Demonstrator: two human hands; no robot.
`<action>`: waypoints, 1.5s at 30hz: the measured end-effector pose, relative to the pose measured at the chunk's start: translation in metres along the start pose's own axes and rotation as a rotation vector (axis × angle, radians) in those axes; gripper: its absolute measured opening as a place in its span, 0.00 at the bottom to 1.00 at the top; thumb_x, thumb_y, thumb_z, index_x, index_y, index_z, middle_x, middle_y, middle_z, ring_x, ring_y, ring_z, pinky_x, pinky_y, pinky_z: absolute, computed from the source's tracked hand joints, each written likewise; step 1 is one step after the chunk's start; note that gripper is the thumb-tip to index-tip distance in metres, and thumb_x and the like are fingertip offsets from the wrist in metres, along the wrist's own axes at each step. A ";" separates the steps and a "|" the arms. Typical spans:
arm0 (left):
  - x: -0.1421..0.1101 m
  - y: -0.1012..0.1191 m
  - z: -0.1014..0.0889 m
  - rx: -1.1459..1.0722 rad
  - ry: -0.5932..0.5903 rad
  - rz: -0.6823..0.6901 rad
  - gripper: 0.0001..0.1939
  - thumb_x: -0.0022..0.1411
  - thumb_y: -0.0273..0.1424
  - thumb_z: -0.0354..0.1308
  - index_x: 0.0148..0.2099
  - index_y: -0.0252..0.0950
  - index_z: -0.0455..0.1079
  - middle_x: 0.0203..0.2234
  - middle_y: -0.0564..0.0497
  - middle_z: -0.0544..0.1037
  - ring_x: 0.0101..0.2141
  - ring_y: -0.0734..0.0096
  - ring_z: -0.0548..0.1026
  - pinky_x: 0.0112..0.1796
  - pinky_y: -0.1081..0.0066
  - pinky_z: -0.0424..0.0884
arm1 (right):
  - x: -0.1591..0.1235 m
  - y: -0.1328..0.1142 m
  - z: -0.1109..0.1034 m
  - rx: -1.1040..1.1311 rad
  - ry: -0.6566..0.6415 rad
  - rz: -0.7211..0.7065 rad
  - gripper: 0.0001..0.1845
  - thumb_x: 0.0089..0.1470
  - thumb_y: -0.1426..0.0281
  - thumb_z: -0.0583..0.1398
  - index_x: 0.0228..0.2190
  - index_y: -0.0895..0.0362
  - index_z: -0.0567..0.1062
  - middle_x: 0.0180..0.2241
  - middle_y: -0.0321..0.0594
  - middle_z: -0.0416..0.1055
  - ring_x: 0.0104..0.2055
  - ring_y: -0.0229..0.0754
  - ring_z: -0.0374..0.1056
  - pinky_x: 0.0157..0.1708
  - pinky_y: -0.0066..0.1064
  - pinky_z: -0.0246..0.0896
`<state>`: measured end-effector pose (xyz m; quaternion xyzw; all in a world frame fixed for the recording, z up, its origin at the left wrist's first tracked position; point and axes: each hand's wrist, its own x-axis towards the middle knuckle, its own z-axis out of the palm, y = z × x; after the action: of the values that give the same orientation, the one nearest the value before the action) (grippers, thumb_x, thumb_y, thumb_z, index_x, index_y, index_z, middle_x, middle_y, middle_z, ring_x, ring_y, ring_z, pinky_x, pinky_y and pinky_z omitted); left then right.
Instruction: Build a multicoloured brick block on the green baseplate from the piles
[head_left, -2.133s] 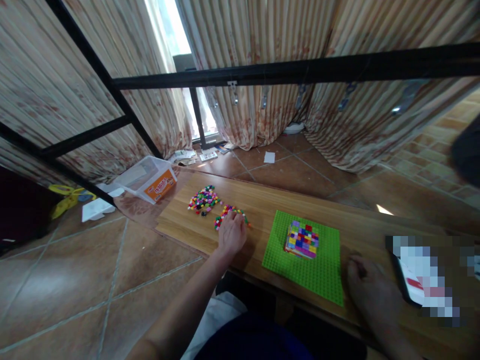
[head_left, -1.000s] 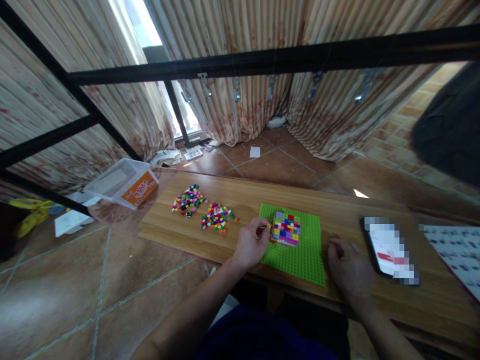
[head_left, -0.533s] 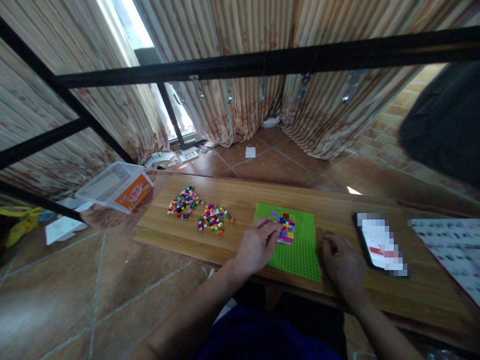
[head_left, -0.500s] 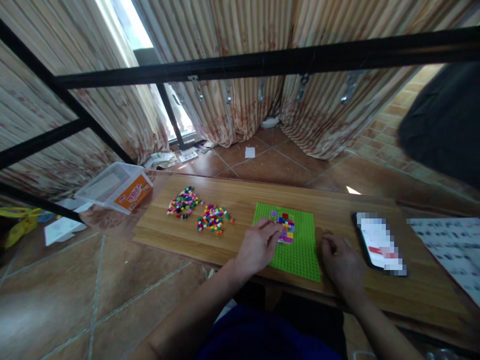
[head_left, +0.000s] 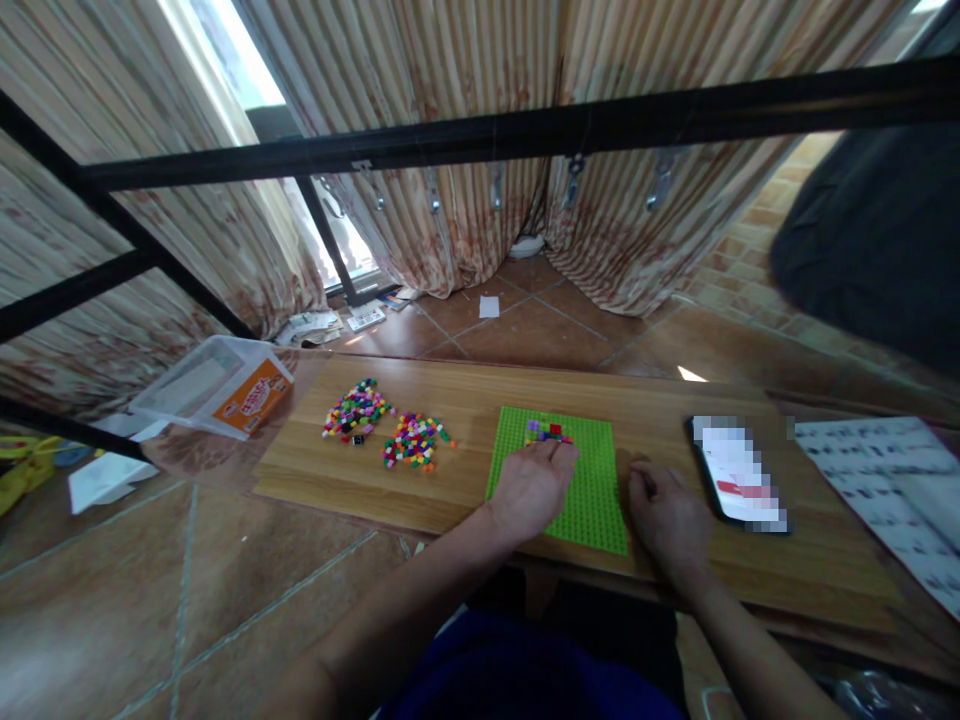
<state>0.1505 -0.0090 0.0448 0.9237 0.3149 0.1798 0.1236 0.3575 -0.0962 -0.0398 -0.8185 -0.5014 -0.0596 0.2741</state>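
A green studded baseplate (head_left: 592, 510) lies on the wooden table, bearing a small patch of coloured toy bricks (head_left: 555, 431) near its upper middle. Over that patch is my left hand (head_left: 534, 485), its fingers bent together and covering most of the bricks. Whatever sits under its fingertips is hidden. Just right of the baseplate, my right hand (head_left: 670, 515) rests on the table with its fingers curled in and nothing visible in them.
Two heaps of small bricks, a farther one (head_left: 355, 408) and a nearer one (head_left: 412, 440), lie on the table's left part. A clear plastic box (head_left: 184, 385) stands beyond them. At right are a phone (head_left: 731, 470) and a printed sheet (head_left: 862, 480).
My left hand has moved right across the brick patch and now covers more of it. My right hand stays beside the baseplate. The whole view has shifted slightly.
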 end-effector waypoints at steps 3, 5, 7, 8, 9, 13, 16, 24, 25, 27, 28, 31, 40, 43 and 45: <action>0.000 -0.002 0.001 0.072 -0.006 0.064 0.08 0.70 0.24 0.51 0.43 0.36 0.71 0.38 0.47 0.78 0.39 0.64 0.76 0.42 0.67 0.74 | 0.000 -0.002 -0.001 0.003 -0.003 0.011 0.17 0.63 0.63 0.51 0.38 0.57 0.78 0.38 0.43 0.75 0.34 0.39 0.65 0.33 0.31 0.51; 0.000 -0.004 0.002 0.087 0.013 0.097 0.08 0.70 0.24 0.52 0.41 0.36 0.72 0.38 0.47 0.78 0.40 0.64 0.76 0.42 0.67 0.74 | 0.000 -0.002 -0.001 -0.001 -0.002 0.005 0.18 0.64 0.63 0.51 0.38 0.57 0.78 0.38 0.43 0.75 0.35 0.40 0.65 0.33 0.31 0.51; -0.001 -0.006 0.006 0.077 0.045 0.120 0.09 0.70 0.24 0.52 0.41 0.37 0.73 0.39 0.47 0.78 0.41 0.65 0.75 0.43 0.67 0.74 | 0.000 -0.001 0.000 -0.005 -0.005 -0.002 0.18 0.64 0.63 0.51 0.38 0.57 0.78 0.38 0.43 0.75 0.35 0.40 0.65 0.32 0.32 0.51; -0.002 -0.008 0.009 0.071 0.064 0.125 0.09 0.71 0.25 0.52 0.42 0.37 0.73 0.41 0.47 0.78 0.42 0.65 0.75 0.43 0.67 0.74 | 0.000 0.000 0.000 -0.004 -0.005 -0.003 0.17 0.64 0.63 0.51 0.38 0.57 0.78 0.38 0.43 0.75 0.34 0.40 0.65 0.32 0.32 0.52; -0.003 -0.009 0.011 0.067 0.088 0.128 0.10 0.71 0.25 0.51 0.42 0.37 0.74 0.41 0.48 0.78 0.42 0.66 0.75 0.43 0.67 0.74 | 0.000 0.001 0.001 -0.001 -0.005 -0.002 0.17 0.64 0.63 0.51 0.38 0.57 0.78 0.38 0.43 0.75 0.34 0.40 0.65 0.32 0.32 0.52; -0.007 -0.016 0.020 0.084 0.207 0.130 0.11 0.72 0.29 0.52 0.44 0.38 0.77 0.41 0.49 0.79 0.40 0.67 0.75 0.41 0.68 0.74 | 0.000 0.001 0.002 0.013 -0.004 -0.006 0.17 0.63 0.63 0.51 0.38 0.57 0.78 0.39 0.44 0.76 0.34 0.40 0.65 0.32 0.32 0.52; -0.011 -0.019 0.021 0.081 0.238 0.150 0.12 0.73 0.30 0.51 0.47 0.38 0.77 0.42 0.48 0.80 0.40 0.67 0.75 0.42 0.67 0.75 | -0.001 0.000 0.002 0.023 0.009 -0.006 0.17 0.63 0.63 0.51 0.38 0.57 0.78 0.38 0.44 0.76 0.34 0.41 0.66 0.31 0.32 0.52; -0.018 -0.018 0.021 -0.032 0.286 0.092 0.13 0.72 0.28 0.50 0.51 0.37 0.76 0.42 0.47 0.81 0.42 0.64 0.76 0.44 0.63 0.75 | -0.001 0.000 0.001 0.006 0.001 0.008 0.18 0.63 0.62 0.51 0.38 0.56 0.78 0.38 0.44 0.76 0.33 0.40 0.65 0.32 0.32 0.52; -0.020 -0.018 0.021 -0.052 0.292 0.075 0.13 0.72 0.28 0.50 0.51 0.37 0.75 0.42 0.47 0.81 0.42 0.64 0.77 0.45 0.63 0.75 | -0.001 0.000 0.001 0.007 0.002 0.011 0.18 0.63 0.62 0.51 0.38 0.56 0.78 0.39 0.44 0.76 0.33 0.40 0.66 0.32 0.32 0.52; -0.023 -0.020 0.021 -0.091 0.318 0.041 0.13 0.72 0.27 0.50 0.51 0.36 0.74 0.42 0.46 0.81 0.43 0.64 0.77 0.47 0.63 0.75 | -0.001 0.000 0.001 0.013 0.003 0.016 0.18 0.63 0.62 0.51 0.38 0.56 0.78 0.39 0.45 0.76 0.34 0.41 0.66 0.32 0.33 0.52; -0.025 -0.022 0.021 -0.108 0.336 0.025 0.13 0.72 0.27 0.49 0.52 0.35 0.74 0.43 0.45 0.81 0.43 0.64 0.77 0.47 0.62 0.75 | -0.001 0.000 0.002 0.019 0.002 0.017 0.19 0.63 0.61 0.51 0.38 0.56 0.78 0.39 0.45 0.77 0.34 0.42 0.67 0.32 0.33 0.53; -0.031 -0.026 0.016 -0.140 0.390 -0.021 0.14 0.72 0.27 0.49 0.53 0.35 0.73 0.43 0.45 0.80 0.44 0.64 0.76 0.47 0.61 0.75 | 0.002 0.004 0.001 0.057 -0.001 0.019 0.20 0.62 0.59 0.50 0.38 0.57 0.79 0.38 0.46 0.77 0.36 0.44 0.68 0.33 0.34 0.55; -0.041 -0.008 0.011 -0.057 0.265 -0.102 0.14 0.70 0.31 0.53 0.53 0.39 0.75 0.52 0.42 0.73 0.50 0.56 0.72 0.49 0.55 0.72 | -0.009 -0.048 -0.021 0.544 -0.018 0.206 0.23 0.55 0.50 0.59 0.36 0.56 0.80 0.35 0.45 0.78 0.32 0.43 0.71 0.36 0.35 0.64; -0.040 0.002 0.013 -0.017 0.214 -0.143 0.16 0.68 0.31 0.55 0.57 0.38 0.73 0.56 0.41 0.71 0.53 0.52 0.70 0.52 0.52 0.70 | -0.013 -0.081 -0.024 0.644 -0.071 0.233 0.23 0.52 0.49 0.62 0.35 0.55 0.81 0.36 0.44 0.79 0.36 0.43 0.72 0.40 0.35 0.65; -0.040 0.007 0.014 0.000 0.192 -0.164 0.18 0.68 0.31 0.56 0.58 0.37 0.72 0.57 0.40 0.70 0.54 0.51 0.69 0.53 0.52 0.69 | -0.011 -0.093 -0.022 0.722 -0.086 0.354 0.24 0.49 0.48 0.64 0.33 0.56 0.81 0.34 0.43 0.79 0.35 0.43 0.72 0.39 0.35 0.64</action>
<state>0.1305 -0.0406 0.0245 0.8734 0.3997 0.2567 0.1072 0.2762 -0.0834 0.0107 -0.7450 -0.3525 0.2030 0.5286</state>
